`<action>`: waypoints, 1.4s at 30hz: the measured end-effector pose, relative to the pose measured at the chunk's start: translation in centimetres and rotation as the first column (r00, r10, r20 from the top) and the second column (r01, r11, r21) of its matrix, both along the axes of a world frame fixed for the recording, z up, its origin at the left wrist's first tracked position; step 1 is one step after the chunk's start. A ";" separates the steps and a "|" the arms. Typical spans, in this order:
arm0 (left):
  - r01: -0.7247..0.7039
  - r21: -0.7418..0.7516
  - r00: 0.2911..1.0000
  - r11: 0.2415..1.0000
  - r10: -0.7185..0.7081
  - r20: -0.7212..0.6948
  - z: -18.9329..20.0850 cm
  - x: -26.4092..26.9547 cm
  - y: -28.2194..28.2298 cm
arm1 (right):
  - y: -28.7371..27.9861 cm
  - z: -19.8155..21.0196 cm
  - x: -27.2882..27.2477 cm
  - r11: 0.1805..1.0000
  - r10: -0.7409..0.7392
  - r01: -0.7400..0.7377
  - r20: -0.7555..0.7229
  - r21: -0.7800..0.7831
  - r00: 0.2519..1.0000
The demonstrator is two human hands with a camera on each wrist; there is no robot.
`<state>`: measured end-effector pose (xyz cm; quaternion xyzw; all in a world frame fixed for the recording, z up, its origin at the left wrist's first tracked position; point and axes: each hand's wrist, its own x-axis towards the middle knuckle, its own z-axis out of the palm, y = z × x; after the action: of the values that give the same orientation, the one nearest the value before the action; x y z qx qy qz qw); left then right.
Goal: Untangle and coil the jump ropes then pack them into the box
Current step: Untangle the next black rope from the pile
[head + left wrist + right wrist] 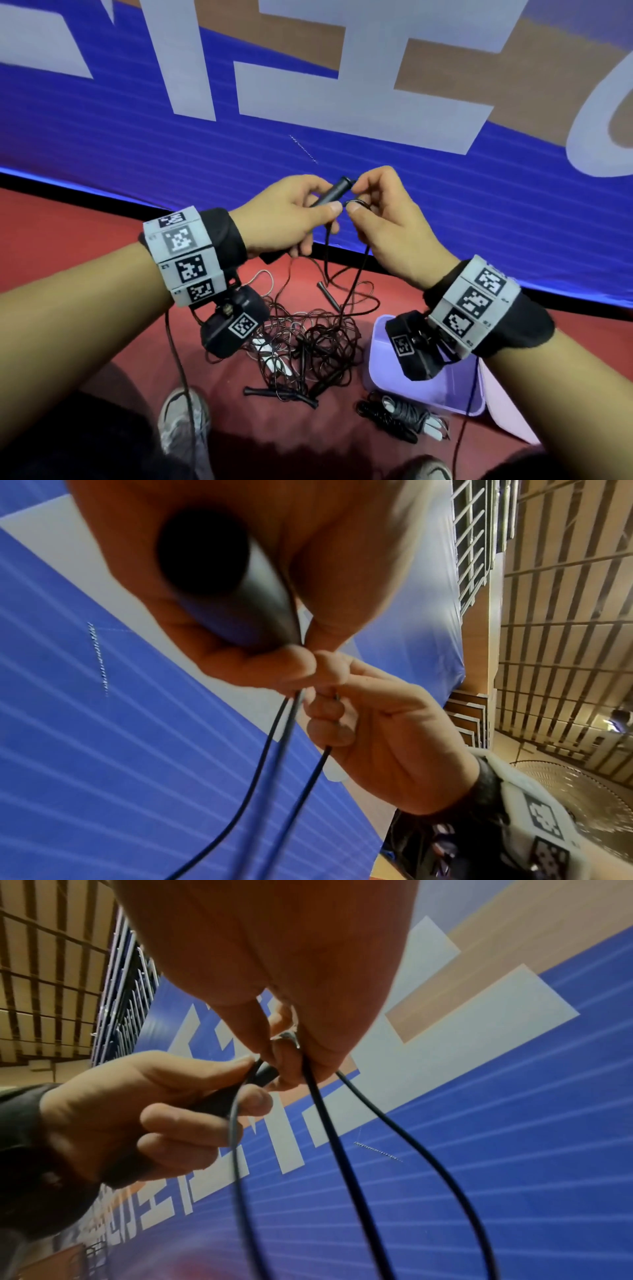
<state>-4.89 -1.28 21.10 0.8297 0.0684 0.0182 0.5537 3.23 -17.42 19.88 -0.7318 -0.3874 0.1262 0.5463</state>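
Observation:
My left hand (291, 216) grips a dark grey jump rope handle (334, 192), held up at chest height; its butt end fills the left wrist view (205, 553). Right beside it, my right hand (376, 205) pinches a loop of thin black rope (356, 205) between thumb and fingers. Two strands hang from that pinch (329, 1123) down to a tangle of ropes (308, 342) on the red floor. A lilac box (424, 390) stands on the floor at the right, partly hidden by my right wrist.
A coiled black and white rope (400, 418) lies in front of the box. Loose black handles (274, 392) lie at the near edge of the tangle. A blue printed banner (137, 113) stretches beyond the floor. My shoes (183, 418) are at the bottom.

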 end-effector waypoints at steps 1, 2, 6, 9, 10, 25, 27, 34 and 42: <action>-0.008 0.010 1.000 1.000 0.008 0.008 0.0 0.0 0.0 | -0.1 -0.1 -0.1 1.000 -0.005 0.005 0.006 0.005 1.000; -0.031 0.023 0.999 0.999 0.031 0.029 0.1 0.1 0.1 | -0.2 -0.1 -0.1 1.000 -0.006 0.006 0.000 0.004 1.000; -0.154 0.058 0.973 0.986 0.141 0.183 0.8 0.2 0.8 | -0.6 -1.4 0.8 0.987 0.051 -0.059 -0.059 -0.147 0.997; -0.205 0.080 0.935 0.975 0.172 0.309 1.7 0.0 1.2 | -1.2 -3.5 1.9 0.888 0.150 -0.163 -0.065 -0.431 0.987; -0.246 0.072 0.917 0.967 0.208 0.340 2.1 0.0 1.6 | -1.5 -4.5 2.2 0.832 0.171 -0.181 -0.069 -0.524 0.983; -0.430 0.231 0.900 0.873 0.394 0.187 0.7 0.4 4.7 | -0.5 -1.6 2.4 0.985 -0.166 0.167 0.028 -0.037 0.986; -0.401 0.219 0.910 0.890 0.359 0.208 0.9 0.2 3.6 | -0.2 0.3 1.6 0.988 -0.157 0.157 0.059 -0.003 0.986; -0.084 0.032 0.976 0.996 0.075 0.207 0.4 -0.4 0.2 | 0.1 1.6 -0.4 0.995 -0.033 0.049 0.180 -0.085 0.983; -0.099 0.193 0.966 0.976 0.048 0.253 1.0 -0.7 0.1 | -0.9 -2.2 1.2 0.983 0.061 -0.059 0.010 -0.172 0.998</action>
<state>-5.54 -1.21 22.09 0.8702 0.0275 0.1490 0.4689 4.47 -18.32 17.71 -0.7652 -0.4012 0.1699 0.4739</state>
